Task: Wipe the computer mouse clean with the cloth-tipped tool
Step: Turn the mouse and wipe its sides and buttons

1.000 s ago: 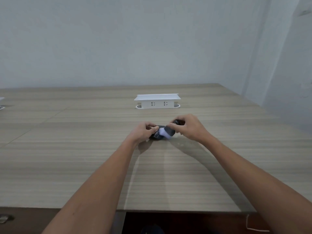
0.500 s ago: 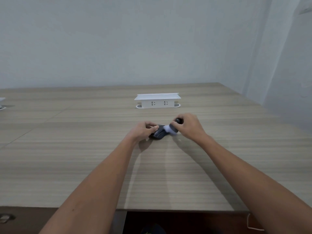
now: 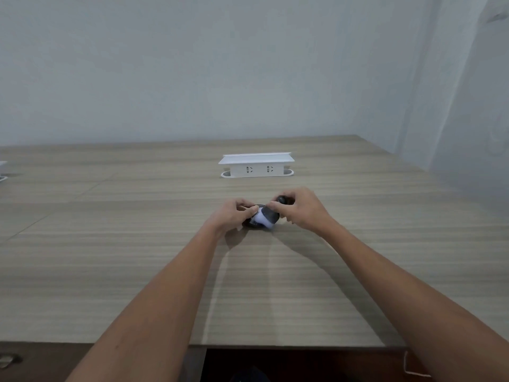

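A dark computer mouse (image 3: 251, 223) lies on the wooden desk (image 3: 137, 257) in the middle of the head view, mostly hidden by fingers and cloth. My left hand (image 3: 230, 215) grips its left side and holds it down. My right hand (image 3: 301, 209) is closed on the cloth-tipped tool (image 3: 269, 215), whose dark handle end shows above my fingers. The tool's pale cloth tip rests on top of the mouse, close to my left fingertips.
A white desktop socket box (image 3: 256, 165) stands on the desk behind the hands. A white object (image 3: 2, 170) shows partly at the far left edge. The desk's front edge runs along the bottom, with a dark gap beneath. Walls close the back and right.
The cloth tip slid right across the mouse half a second ago and has now come back left toward my left fingers. My left hand has stayed on the mouse.
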A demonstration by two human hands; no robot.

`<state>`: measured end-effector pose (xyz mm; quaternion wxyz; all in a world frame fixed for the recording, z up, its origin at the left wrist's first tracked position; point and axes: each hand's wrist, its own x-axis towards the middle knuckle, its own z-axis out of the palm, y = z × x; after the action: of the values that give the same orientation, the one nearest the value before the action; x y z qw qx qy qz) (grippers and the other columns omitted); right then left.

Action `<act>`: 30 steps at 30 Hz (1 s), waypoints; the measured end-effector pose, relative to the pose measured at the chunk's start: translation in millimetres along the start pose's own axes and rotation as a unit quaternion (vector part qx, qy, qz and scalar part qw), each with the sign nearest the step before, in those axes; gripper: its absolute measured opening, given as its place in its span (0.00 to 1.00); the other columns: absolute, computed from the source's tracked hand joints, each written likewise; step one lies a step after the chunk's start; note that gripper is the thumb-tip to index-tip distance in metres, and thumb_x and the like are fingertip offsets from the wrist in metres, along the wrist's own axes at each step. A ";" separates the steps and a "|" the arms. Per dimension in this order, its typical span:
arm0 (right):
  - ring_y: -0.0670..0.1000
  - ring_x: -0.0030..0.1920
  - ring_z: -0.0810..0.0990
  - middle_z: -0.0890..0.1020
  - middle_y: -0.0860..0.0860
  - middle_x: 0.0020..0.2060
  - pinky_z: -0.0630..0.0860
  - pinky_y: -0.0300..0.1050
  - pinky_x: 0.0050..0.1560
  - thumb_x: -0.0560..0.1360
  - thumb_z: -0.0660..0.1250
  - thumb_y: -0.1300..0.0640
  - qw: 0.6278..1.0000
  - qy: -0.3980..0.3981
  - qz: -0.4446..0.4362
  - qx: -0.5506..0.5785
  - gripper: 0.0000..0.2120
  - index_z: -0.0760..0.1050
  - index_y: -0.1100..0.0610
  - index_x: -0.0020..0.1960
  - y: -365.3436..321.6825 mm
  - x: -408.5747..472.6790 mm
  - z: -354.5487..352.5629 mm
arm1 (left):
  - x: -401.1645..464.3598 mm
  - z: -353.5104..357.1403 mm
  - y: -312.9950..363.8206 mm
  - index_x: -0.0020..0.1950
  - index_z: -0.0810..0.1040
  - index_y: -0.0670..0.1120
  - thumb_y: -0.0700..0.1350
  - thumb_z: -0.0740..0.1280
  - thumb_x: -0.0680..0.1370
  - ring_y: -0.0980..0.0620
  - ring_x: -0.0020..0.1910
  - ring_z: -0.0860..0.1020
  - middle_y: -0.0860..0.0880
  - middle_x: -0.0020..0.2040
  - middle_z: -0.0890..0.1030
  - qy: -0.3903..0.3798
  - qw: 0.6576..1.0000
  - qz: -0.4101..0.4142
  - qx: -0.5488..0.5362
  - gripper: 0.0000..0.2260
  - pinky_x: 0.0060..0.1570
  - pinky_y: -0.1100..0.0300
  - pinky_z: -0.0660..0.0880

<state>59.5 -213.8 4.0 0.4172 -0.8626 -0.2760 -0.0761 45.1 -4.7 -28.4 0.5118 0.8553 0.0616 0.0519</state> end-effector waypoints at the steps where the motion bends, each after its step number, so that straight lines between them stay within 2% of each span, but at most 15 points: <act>1: 0.47 0.32 0.79 0.86 0.55 0.34 0.77 0.45 0.37 0.73 0.72 0.53 1.000 -0.005 0.008 0.005 0.09 0.86 0.58 0.41 0.9 -0.2 0.7 | 0.1 -0.1 0.2 0.60 0.82 0.44 0.48 0.69 0.80 0.49 0.46 0.78 0.45 0.51 0.83 0.001 1.000 0.000 0.000 0.12 0.39 0.59 0.73; 5: 0.54 0.38 0.82 0.85 0.53 0.33 0.79 0.50 0.40 0.70 0.69 0.54 0.991 0.085 0.029 -0.097 0.08 0.84 0.58 0.38 13.9 7.0 2.2 | -1.1 1.5 1.8 0.61 0.81 0.43 0.48 0.69 0.80 0.49 0.48 0.78 0.45 0.51 0.82 0.003 1.000 0.000 -0.002 0.12 0.43 0.58 0.74; 8: 0.53 0.37 0.82 0.85 0.53 0.33 0.78 0.48 0.39 0.71 0.71 0.54 0.998 0.039 0.009 -0.041 0.08 0.85 0.57 0.39 5.5 2.7 0.7 | -0.6 1.2 0.9 0.59 0.82 0.44 0.47 0.69 0.80 0.49 0.47 0.78 0.44 0.52 0.83 0.005 1.000 -0.001 -0.004 0.11 0.41 0.58 0.74; 10: 0.53 0.39 0.84 0.86 0.53 0.34 0.80 0.49 0.40 0.72 0.71 0.53 1.000 0.007 0.028 -0.006 0.08 0.86 0.57 0.40 2.4 0.3 1.1 | 0.4 0.8 0.1 0.60 0.82 0.44 0.48 0.69 0.80 0.49 0.47 0.78 0.44 0.52 0.83 0.007 1.000 0.000 0.000 0.12 0.38 0.60 0.73; 14: 0.55 0.38 0.83 0.85 0.53 0.33 0.81 0.51 0.41 0.69 0.68 0.54 0.993 0.067 0.050 -0.086 0.09 0.83 0.58 0.37 11.7 4.9 0.1 | 0.1 1.6 1.7 0.60 0.82 0.44 0.48 0.69 0.80 0.49 0.48 0.79 0.45 0.52 0.83 0.004 1.000 0.001 0.001 0.12 0.43 0.58 0.76; 18: 0.59 0.37 0.81 0.82 0.58 0.31 0.79 0.53 0.40 0.69 0.68 0.56 0.989 0.124 0.077 -0.026 0.10 0.80 0.64 0.35 14.5 3.3 -7.6 | -0.8 0.9 1.8 0.61 0.82 0.44 0.49 0.69 0.80 0.50 0.47 0.78 0.46 0.51 0.82 0.002 1.000 -0.002 0.000 0.12 0.42 0.60 0.75; 21: 0.54 0.30 0.77 0.82 0.55 0.30 0.78 0.46 0.36 0.71 0.71 0.56 0.988 0.109 0.100 0.050 0.09 0.83 0.62 0.38 16.1 -0.8 -6.7 | 0.8 1.3 0.4 0.61 0.81 0.44 0.48 0.68 0.80 0.50 0.48 0.78 0.46 0.51 0.82 0.001 1.000 -0.001 -0.001 0.12 0.41 0.60 0.74; 23: 0.51 0.32 0.77 0.82 0.53 0.31 0.76 0.45 0.37 0.72 0.72 0.55 0.989 0.088 0.109 0.039 0.09 0.84 0.61 0.40 21.9 -2.2 -1.7 | 1.6 1.3 -0.9 0.61 0.82 0.44 0.48 0.68 0.80 0.49 0.48 0.78 0.45 0.53 0.83 0.002 1.000 0.000 -0.001 0.12 0.41 0.59 0.74; 27: 0.56 0.37 0.82 0.85 0.57 0.34 0.78 0.50 0.40 0.71 0.70 0.56 0.988 0.122 0.092 -0.004 0.10 0.83 0.63 0.39 19.4 -0.6 -4.3 | 1.7 0.2 -1.4 0.61 0.82 0.45 0.49 0.69 0.80 0.49 0.48 0.79 0.44 0.54 0.84 0.001 1.000 0.000 0.003 0.13 0.45 0.57 0.75; 30: 0.47 0.27 0.76 0.83 0.56 0.30 0.78 0.44 0.33 0.72 0.72 0.56 0.991 0.101 0.078 0.038 0.09 0.84 0.61 0.40 6.7 -1.6 -2.8 | 2.9 -0.2 -2.3 0.61 0.82 0.45 0.49 0.68 0.80 0.49 0.47 0.78 0.43 0.54 0.84 -0.002 1.000 0.003 0.007 0.12 0.41 0.59 0.74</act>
<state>62.1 -219.9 0.6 0.4801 -0.8527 -0.1671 -0.1200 47.8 -3.0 -30.3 0.5055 0.8593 0.0586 0.0516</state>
